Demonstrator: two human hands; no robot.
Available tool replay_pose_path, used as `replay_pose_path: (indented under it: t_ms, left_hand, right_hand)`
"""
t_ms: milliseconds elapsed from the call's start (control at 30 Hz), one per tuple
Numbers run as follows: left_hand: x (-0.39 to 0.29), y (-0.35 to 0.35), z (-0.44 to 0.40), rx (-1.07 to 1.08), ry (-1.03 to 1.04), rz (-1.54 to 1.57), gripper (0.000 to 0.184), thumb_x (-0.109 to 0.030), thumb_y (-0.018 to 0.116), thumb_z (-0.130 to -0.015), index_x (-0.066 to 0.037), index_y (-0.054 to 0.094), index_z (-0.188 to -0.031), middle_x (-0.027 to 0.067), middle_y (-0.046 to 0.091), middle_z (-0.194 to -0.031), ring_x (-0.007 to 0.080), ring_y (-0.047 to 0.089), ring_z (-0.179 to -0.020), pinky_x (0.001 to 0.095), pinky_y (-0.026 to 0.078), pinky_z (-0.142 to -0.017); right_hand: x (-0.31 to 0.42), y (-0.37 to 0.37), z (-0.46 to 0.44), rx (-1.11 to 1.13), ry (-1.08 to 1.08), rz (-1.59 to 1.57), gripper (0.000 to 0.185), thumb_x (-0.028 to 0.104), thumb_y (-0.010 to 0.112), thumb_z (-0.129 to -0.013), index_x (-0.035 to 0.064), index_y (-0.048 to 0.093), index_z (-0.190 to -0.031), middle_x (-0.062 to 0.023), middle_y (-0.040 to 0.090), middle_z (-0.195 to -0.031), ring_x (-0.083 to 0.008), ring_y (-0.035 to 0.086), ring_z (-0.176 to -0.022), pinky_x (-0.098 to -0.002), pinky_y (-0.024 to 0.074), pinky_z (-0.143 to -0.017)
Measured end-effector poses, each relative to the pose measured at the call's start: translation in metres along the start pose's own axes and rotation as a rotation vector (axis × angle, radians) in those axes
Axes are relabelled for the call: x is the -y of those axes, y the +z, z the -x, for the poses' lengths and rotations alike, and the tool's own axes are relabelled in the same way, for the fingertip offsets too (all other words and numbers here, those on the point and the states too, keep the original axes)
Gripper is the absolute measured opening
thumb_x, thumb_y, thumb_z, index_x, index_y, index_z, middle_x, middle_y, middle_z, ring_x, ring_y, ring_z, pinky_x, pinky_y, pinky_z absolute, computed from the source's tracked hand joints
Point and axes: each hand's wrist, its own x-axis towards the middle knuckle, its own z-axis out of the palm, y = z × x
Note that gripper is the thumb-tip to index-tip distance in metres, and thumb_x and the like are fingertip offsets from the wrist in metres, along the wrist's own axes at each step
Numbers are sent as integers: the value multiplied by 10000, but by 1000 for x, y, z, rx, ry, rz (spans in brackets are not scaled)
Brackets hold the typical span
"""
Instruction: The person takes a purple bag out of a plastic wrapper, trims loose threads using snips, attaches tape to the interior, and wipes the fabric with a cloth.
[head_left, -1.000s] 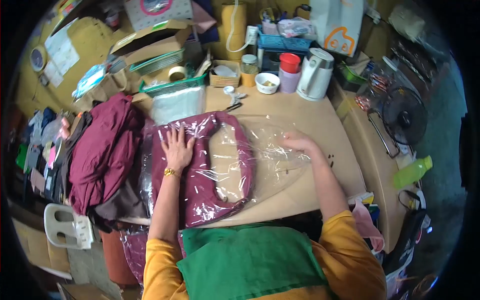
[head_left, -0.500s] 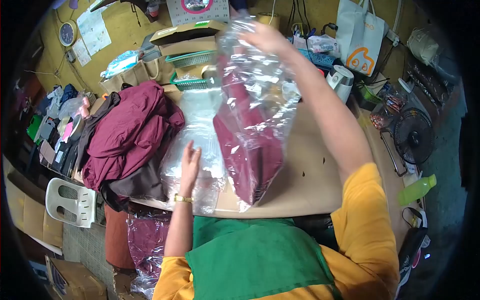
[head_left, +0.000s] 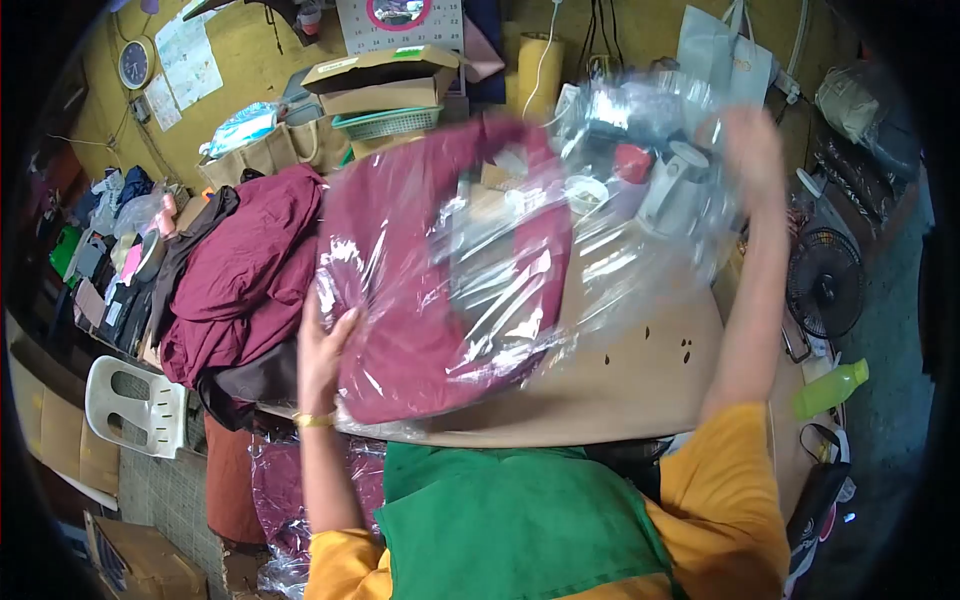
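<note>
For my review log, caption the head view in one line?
Left hand and right hand hold a maroon shoulder bag inside a clear plastic bag above the table.

Between our left hand (head_left: 328, 345) at one side and our blurred right hand (head_left: 752, 150) at the other, we hold a clear plastic bag (head_left: 640, 265) with a maroon item (head_left: 385, 270) inside, above the brown table (head_left: 660, 390). At our left we see heaped maroon cloth (head_left: 240, 270).

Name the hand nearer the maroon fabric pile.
Left. The left hand is beside the maroon fabric pile, at its right edge; the right hand is far to its right.
</note>
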Motion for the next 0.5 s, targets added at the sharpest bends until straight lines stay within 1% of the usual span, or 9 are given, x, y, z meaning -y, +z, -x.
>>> replay_pose_path:
  t_ms: [33, 67, 133, 167, 233, 333, 400, 467, 500]
  left_hand:
    - [7, -33, -7, -3, 309, -736, 713, -123, 711, -863, 4, 338, -1457, 235, 494, -1381, 283, 612, -1113, 388, 482, -921]
    - [-40, -18, 8, -49, -135, -1061, 692, -100, 739, -806, -37, 419, -1416, 242, 516, -1327, 352, 588, -1096, 418, 463, -918]
    - [-44, -13, 9, -67, 366, -1462, 601, -85, 755, -755, -55, 532, -1313, 189, 605, -1164, 338, 579, -1025, 405, 461, -878]
    - [-56, 15, 5, -14, 602, -1229, 517, -68, 757, -714, -61, 605, -1208, 140, 631, -1054, 307, 583, -925, 407, 466, -838]
    - [-64, 80, 5, 333, 683, -889, 523, -56, 754, -718, -57, 606, -1220, 143, 618, -1196, 314, 586, -1070, 414, 455, -922]
    - [-48, 170, 9, 669, 781, -633, 714, -192, 763, -760, -72, 462, -1397, 163, 559, -1308, 326, 479, -1252, 429, 384, -1045]
    - [-47, 187, 2, 671, 805, -701, 572, -185, 745, -780, -52, 553, -1302, 166, 622, -1172, 322, 568, -1119, 417, 455, -951]
    - [-50, 185, -15, 797, 510, -802, 329, -153, 724, -794, -37, 669, -1097, 149, 666, -958, 300, 642, -909, 392, 513, -797]
    - [-43, 178, -25, 759, 672, -690, 138, -120, 709, -801, -26, 705, -902, 130, 657, -796, 281, 654, -751, 374, 523, -685]
  right_hand:
    - [-44, 17, 36, -129, -94, 332, 139, 164, 549, -937, 26, 573, -934, -56, 592, -803, -149, 581, -780, -319, 482, -658]
    - [-40, 37, 78, 117, 314, 459, 306, 199, 673, -814, -14, 535, -985, -138, 573, -822, -183, 583, -795, -358, 488, -688]
    - [-110, 81, 153, 266, 358, 33, 176, 93, 681, -808, 78, 574, -947, -16, 592, -794, -109, 566, -705, -284, 478, -624]
    - [-120, 109, 191, 297, 375, -349, 192, 49, 689, -826, 95, 575, -974, 2, 594, -770, -84, 570, -681, -261, 480, -601]
    - [-57, 143, 206, 595, 567, -371, 123, 50, 645, -901, 71, 615, -1018, -12, 644, -766, -69, 585, -662, -217, 477, -586]
    - [-6, 171, 200, 783, 468, -406, 93, 87, 650, -915, 24, 657, -983, -28, 668, -797, -79, 618, -667, -225, 498, -609]
    - [3, 175, 191, 809, 373, -587, 132, 100, 660, -911, -24, 699, -931, -46, 689, -791, -80, 608, -679, -230, 488, -623]
    - [-5, 169, 186, 798, 375, -728, 163, 106, 653, -921, -50, 694, -942, -69, 702, -819, -92, 623, -657, -249, 504, -642]
    - [-9, 160, 182, 837, 394, -604, 161, 94, 659, -915, -58, 683, -965, -81, 703, -831, -100, 639, -666, -247, 516, -651]
